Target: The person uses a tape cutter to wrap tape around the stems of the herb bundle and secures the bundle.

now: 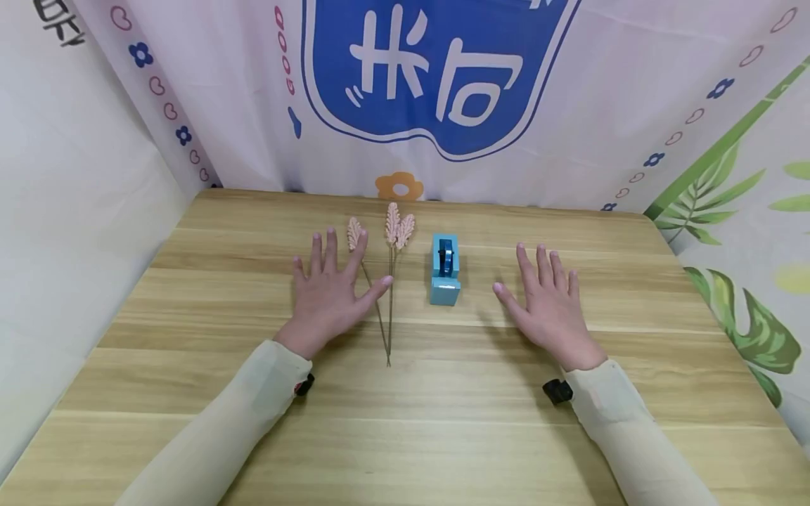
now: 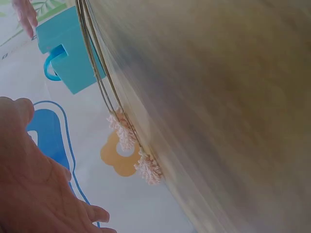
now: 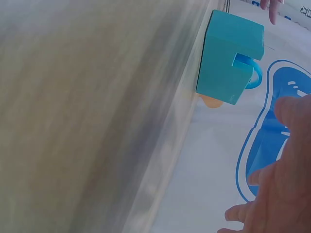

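Observation:
In the head view my left hand [image 1: 327,295] is spread with straight fingers, palm down, over the left part of the wooden table. It holds nothing and partly covers a few pink artificial flower stems [image 1: 390,302], whose fluffy heads [image 1: 393,223] point to the back. Right of the stems stands a light blue tape dispenser [image 1: 445,292] with a blue roll of tape [image 1: 446,258] in it. My right hand [image 1: 549,306] is spread too, to the right of the dispenser and apart from it. The left wrist view shows the stems [image 2: 99,58] beside the dispenser [image 2: 73,53].
The wooden table [image 1: 443,436] runs back to a printed curtain [image 1: 253,140] with a blue emblem. White cloth [image 1: 76,211] hangs at the left, and leaf-patterned cloth [image 1: 759,337] at the right. Each wrist carries a small black device [image 1: 557,391].

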